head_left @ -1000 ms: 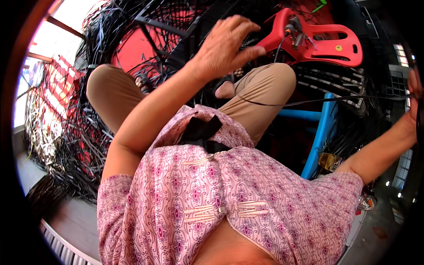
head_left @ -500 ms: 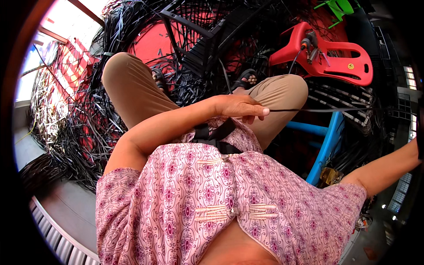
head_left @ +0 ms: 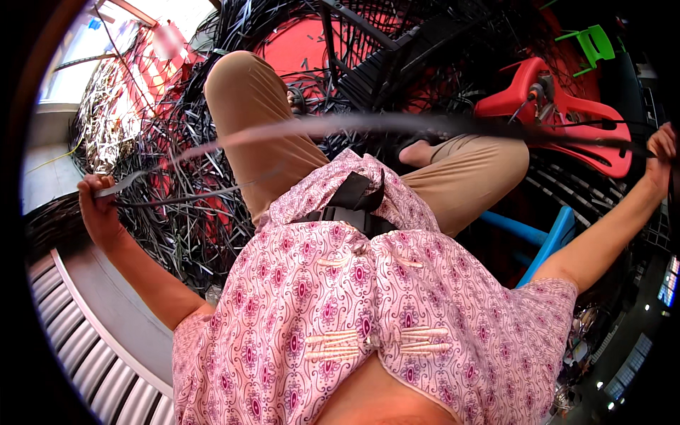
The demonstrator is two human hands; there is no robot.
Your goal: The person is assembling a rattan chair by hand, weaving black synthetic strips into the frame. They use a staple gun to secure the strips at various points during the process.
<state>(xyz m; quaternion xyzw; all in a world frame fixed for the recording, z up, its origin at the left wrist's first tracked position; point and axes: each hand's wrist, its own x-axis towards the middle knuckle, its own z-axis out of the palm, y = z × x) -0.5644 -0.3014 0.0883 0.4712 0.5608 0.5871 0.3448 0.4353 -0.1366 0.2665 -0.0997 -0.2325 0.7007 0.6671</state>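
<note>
A long flat black strip (head_left: 297, 128) arches across the view above my knees, blurred by motion. Far out at the left, my left hand (head_left: 100, 205) is closed around one part of it, and a loose length trails from there toward my lap. At the far right edge my right hand (head_left: 661, 147) is raised, with its fingers closed on the strip's other part. Below the arch lie my lap and bent legs, and neither hand touches anything else that I can see.
Tangled black strips (head_left: 166, 173) cover much of the red floor. A black slatted frame (head_left: 397, 67) stands ahead. A red plastic chair (head_left: 602, 149) bears a hand tool (head_left: 538, 93). Nearby are a blue plastic piece (head_left: 551, 244), a small green chair (head_left: 593, 46) and a ribbed metal panel (head_left: 85, 340).
My left hand has swung from over my lap out to the far left, spreading the strip wide. My right hand has come into view at the right edge. The view has shifted slightly.
</note>
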